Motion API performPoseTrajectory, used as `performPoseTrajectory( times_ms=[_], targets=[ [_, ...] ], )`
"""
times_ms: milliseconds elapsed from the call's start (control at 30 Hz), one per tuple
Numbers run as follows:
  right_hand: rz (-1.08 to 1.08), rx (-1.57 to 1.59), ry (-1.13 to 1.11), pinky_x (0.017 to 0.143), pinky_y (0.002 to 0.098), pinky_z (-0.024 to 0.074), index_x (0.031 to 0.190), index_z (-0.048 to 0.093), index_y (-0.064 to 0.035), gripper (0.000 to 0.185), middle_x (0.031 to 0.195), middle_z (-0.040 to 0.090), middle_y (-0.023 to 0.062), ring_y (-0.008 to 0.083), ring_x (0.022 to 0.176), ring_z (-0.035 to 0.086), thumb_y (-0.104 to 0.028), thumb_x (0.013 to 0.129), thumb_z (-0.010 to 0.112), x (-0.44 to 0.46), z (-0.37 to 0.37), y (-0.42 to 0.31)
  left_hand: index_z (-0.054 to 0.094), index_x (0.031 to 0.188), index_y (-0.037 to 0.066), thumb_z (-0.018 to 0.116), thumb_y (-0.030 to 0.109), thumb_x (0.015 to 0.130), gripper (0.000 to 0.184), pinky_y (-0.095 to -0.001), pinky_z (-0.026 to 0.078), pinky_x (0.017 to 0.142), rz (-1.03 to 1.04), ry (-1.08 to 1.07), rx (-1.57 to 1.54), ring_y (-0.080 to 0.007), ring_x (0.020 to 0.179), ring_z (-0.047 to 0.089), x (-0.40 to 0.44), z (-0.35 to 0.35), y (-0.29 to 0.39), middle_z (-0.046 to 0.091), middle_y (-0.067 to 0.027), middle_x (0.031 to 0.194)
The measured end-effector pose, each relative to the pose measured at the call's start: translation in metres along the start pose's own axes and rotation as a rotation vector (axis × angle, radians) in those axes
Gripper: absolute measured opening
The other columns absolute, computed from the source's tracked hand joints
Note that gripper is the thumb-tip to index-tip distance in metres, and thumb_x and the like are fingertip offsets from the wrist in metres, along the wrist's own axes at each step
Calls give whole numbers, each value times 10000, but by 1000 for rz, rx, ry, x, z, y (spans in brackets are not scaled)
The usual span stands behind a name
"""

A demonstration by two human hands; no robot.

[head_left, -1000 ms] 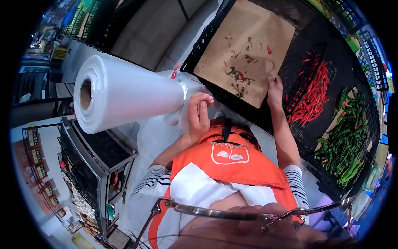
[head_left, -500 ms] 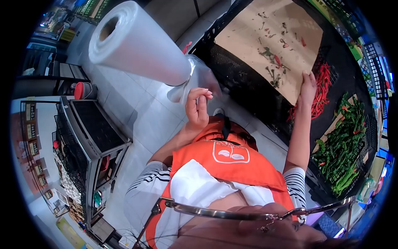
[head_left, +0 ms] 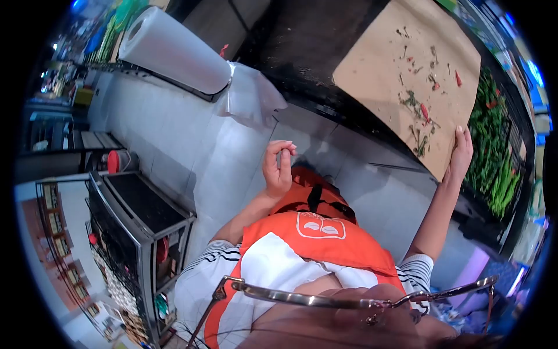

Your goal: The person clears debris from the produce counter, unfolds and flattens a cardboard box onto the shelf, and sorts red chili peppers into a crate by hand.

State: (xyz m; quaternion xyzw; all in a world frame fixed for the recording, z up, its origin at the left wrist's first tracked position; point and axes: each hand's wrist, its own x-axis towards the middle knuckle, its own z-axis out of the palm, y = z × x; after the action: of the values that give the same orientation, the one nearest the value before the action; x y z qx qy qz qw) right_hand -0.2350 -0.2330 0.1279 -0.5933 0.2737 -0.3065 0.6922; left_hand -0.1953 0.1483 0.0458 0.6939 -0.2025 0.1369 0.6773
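My right hand [head_left: 461,156] grips the lower right edge of a brown cardboard sheet [head_left: 381,67], thumb on top and fingers beneath. Scattered over the sheet are chilli stems and bits, along with a few small red chillies [head_left: 425,113]. The sheet is tilted and partly covers the dark display stand. My left hand [head_left: 279,170] is in front of the orange apron [head_left: 372,247], its fingers curled in toward the thumb, and nothing shows in it. Green chillies [head_left: 491,139] lie in a heap just beyond my right hand.
A big roll of clear plastic bags [head_left: 174,55] stands at the upper left, its loose end hanging down. To the left is a metal rack [head_left: 145,203] with a dark top, and behind it a red-rimmed bucket [head_left: 120,161]. Grey tiles [head_left: 218,151] cover the floor.
The cardboard sheet and my right hand have shifted right, toward the green chillies. The red chilli pile that was beside the sheet is out of sight now. My left hand stays curled.
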Motion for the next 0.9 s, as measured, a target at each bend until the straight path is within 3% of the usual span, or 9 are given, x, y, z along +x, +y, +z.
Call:
performPoseTrajectory(
  times_ms=[167,267,333,400,567,633,700,833,900],
  targets=[
    [-6,-36,202,802,266,449,1153,459,56,337,1071,558,115,159,931,559,-128,873,489,-112,-76,-3,538,953,6,481,19,833,134,-290,405,760,144,-149,218,-224,839,518,62,-3,-22,531,-105,881],
    [-29,-75,360,808,275,449,1168,454,39,343,1087,544,119,174,948,549,-139,876,484,-189,-109,10,568,945,8,530,68,814,149,-327,416,802,219,-250,262,-260,899,532,139,7,-88,565,-124,918],
    [0,-51,475,832,291,438,1195,440,36,361,1115,529,126,194,977,535,-141,882,470,-247,-113,14,600,931,11,553,105,803,165,-349,438,811,142,-309,379,-273,911,560,188,19,-140,594,-152,930],
    [56,-20,649,865,308,419,1227,412,42,387,1165,501,136,209,1022,511,-137,888,457,-305,-96,12,630,911,47,610,181,772,194,-353,458,802,-214,-448,403,-271,897,587,227,34,-205,618,-147,927],
    [94,-20,899,905,326,392,1245,390,59,412,1222,462,160,238,1071,484,-139,890,458,-426,-105,51,652,914,71,731,267,657,333,-335,469,769,-153,-916,826,-240,839,608,250,46,-263,643,-103,887],
    [112,-20,978,914,331,385,1242,393,66,416,1227,459,165,243,1084,476,-142,889,462,-470,-106,62,656,958,83,778,286,584,443,-342,469,756,-163,-1009,916,-236,861,608,251,55,-271,646,-110,922],
    [94,-314,1011,920,334,380,1246,384,69,426,1235,451,170,246,1100,465,-149,889,464,-518,-125,87,652,968,76,783,290,573,468,-349,469,778,-203,-1023,1020,-240,902,602,250,63,-264,641,-115,948],
    [52,-375,1052,911,350,382,1249,374,65,439,1225,449,173,255,1084,467,-172,891,467,-558,-132,100,649,962,47,788,290,564,486,-350,463,837,-143,-952,1203,-247,973,584,238,73,-240,633,-121,987],
    [94,-302,1116,906,354,384,1244,380,62,435,1215,454,172,258,1071,472,-175,890,469,-557,-120,92,620,1025,57,779,275,593,510,-338,450,883,-223,-1039,1207,-241,1046,549,241,77,-236,589,-112,1093]
  ],
)
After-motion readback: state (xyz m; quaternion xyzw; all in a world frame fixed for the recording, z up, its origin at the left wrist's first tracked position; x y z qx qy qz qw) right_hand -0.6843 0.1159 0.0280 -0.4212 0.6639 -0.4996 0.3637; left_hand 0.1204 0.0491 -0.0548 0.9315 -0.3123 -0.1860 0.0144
